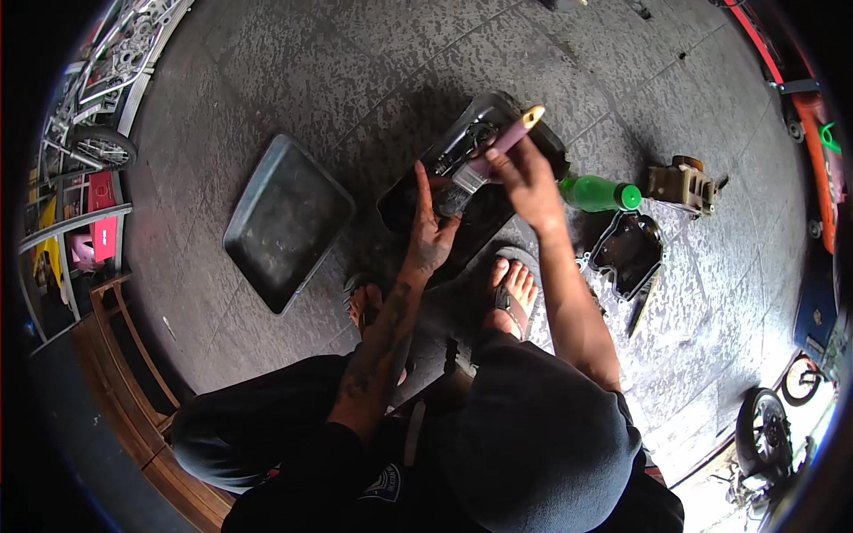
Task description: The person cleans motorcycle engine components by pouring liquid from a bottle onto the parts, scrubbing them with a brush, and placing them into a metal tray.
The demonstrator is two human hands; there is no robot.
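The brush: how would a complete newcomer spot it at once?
On the grey floor, find the black tray beneath the person's left hand. Over that tray, the right hand holds the brush at a slant. Its purple handle, yellowish at the end, sets it apart from the green bottle nearby.

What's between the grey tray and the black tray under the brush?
Bare floor: the head view shows nothing lying between the grey tray and the black tray.
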